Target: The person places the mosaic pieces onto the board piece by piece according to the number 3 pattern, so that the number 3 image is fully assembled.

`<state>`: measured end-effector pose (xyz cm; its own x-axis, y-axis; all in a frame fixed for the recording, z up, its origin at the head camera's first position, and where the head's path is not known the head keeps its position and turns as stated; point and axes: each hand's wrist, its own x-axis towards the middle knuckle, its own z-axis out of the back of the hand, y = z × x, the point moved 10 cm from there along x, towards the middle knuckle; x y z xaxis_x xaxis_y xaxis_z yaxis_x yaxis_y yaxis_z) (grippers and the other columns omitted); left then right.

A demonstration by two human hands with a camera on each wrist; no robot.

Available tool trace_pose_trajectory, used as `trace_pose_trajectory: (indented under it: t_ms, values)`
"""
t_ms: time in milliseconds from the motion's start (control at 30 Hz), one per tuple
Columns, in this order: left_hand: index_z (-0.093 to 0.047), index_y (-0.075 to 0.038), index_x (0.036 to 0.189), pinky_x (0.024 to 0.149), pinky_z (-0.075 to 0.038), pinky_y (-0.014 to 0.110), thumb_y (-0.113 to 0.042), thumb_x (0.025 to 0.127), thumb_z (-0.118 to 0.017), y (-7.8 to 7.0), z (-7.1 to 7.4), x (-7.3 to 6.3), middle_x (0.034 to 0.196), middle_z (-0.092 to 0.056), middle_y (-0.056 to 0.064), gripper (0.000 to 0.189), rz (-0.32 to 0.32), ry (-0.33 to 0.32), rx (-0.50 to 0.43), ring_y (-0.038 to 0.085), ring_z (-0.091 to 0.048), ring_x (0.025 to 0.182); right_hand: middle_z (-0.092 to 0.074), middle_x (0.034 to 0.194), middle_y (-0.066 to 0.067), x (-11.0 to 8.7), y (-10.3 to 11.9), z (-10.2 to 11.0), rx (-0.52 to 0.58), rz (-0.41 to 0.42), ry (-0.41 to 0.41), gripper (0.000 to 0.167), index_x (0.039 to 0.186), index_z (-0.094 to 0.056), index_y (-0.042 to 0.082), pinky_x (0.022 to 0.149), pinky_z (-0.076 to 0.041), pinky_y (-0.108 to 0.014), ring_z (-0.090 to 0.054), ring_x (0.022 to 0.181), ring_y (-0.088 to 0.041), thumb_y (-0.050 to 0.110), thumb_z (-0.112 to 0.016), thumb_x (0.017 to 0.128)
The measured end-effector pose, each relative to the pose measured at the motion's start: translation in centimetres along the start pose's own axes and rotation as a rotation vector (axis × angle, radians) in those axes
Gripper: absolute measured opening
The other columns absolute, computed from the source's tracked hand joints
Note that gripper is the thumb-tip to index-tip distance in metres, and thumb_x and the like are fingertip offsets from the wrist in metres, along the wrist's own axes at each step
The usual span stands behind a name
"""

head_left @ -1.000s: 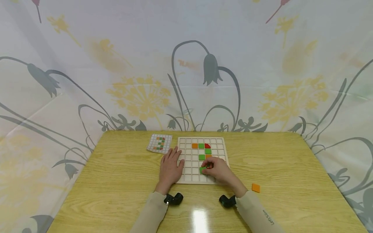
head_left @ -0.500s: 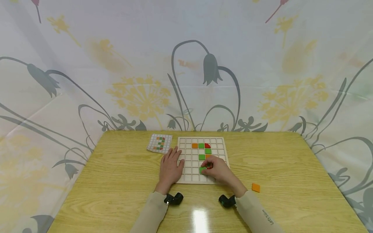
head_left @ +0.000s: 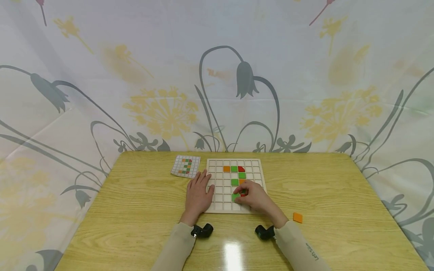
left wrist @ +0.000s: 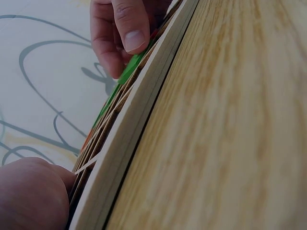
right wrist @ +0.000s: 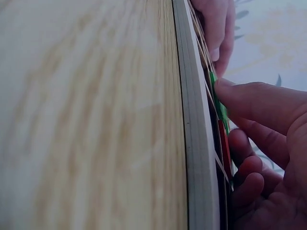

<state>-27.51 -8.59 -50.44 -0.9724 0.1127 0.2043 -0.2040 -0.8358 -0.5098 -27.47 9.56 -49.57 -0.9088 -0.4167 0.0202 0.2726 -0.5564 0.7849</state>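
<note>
A square wooden grid board (head_left: 218,191) lies on the table with coloured tiles in its cells. My left hand (head_left: 199,194) rests on the board's left edge with its fingers spread. On the lower part of the board, my right hand (head_left: 254,195) pinches a green square tile (head_left: 234,197) between thumb and fingers. That green tile (left wrist: 128,69) looks slightly tilted at its cell in the left wrist view. A red tile (right wrist: 224,143) sits just beside it, partly covered by the right hand. Further up are an orange tile (head_left: 226,169), several green ones and a red rounded tile (head_left: 241,169).
A card (head_left: 185,166) with a printed grid pattern in colour lies left of the board. One loose orange tile (head_left: 297,217) is on the table, right of the right forearm. Behind the table (head_left: 135,210) hangs a flower-patterned cloth (head_left: 152,75).
The right hand's fingers have shifted very slightly at the green tile, and a bit more of the red tile shows beside it. The left hand has stayed in place.
</note>
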Motion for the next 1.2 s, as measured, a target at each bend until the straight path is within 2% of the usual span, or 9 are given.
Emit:
trace_pose_trajectory:
  t_ms: [300,500,633,900,1200]
  values:
    - [-0.053,-0.01,0.145,0.116,-0.02,0.056,-0.029,0.104,-0.051,0.0,0.1,0.0,0.158,-0.037,0.007,0.045,0.004,0.002,-0.012,0.031,-0.024,0.148,-0.059,0.086,0.0,-0.2,-0.5,0.3,0.064,-0.002,0.001,0.018,0.1,-0.075,0.011,0.068,-0.045,-0.029,-0.051,0.073,-0.016,0.013,-0.081,0.083]
    - [-0.053,-0.01,0.145,0.116,-0.02,0.056,-0.029,0.104,-0.051,-0.1,0.2,0.0,0.158,-0.037,0.007,0.045,0.005,0.004,-0.009,0.031,-0.024,0.148,-0.064,0.084,-0.003,-0.2,-1.0,0.4,0.202,-0.022,0.037,0.02,0.106,-0.072,0.002,0.065,-0.051,-0.027,-0.058,0.072,-0.018,0.011,-0.076,0.088]
    - [-0.053,-0.01,0.145,0.116,-0.02,0.056,-0.029,0.104,-0.051,-0.1,0.2,0.0,0.158,-0.036,0.007,0.045,0.006,0.004,-0.008,0.031,-0.024,0.148,-0.067,0.09,-0.009,-0.3,-1.0,0.7,0.265,-0.001,0.044,0.023,0.11,-0.069,-0.005,0.066,-0.054,-0.029,-0.062,0.076,-0.02,0.008,-0.072,0.092]
    - [-0.052,-0.01,0.145,0.116,-0.021,0.055,-0.03,0.104,-0.05,0.0,0.1,0.0,0.158,-0.036,0.007,0.046,0.002,0.008,-0.005,0.031,-0.024,0.148,-0.068,0.098,-0.01,-0.9,-1.3,2.3,0.266,0.013,0.009,0.024,0.112,-0.069,-0.004,0.069,-0.051,-0.028,-0.06,0.083,-0.019,0.009,-0.071,0.093]
    - [-0.052,-0.011,0.146,0.117,-0.021,0.055,-0.031,0.105,-0.05,-0.1,0.1,0.0,0.158,-0.036,0.007,0.045,0.001,0.01,0.005,0.031,-0.024,0.148,-0.067,0.096,-0.008,-2.4,-3.3,5.2,0.209,-0.05,-0.05,0.021,0.109,-0.07,-0.001,0.069,-0.049,-0.026,-0.058,0.082,-0.018,0.012,-0.072,0.093]
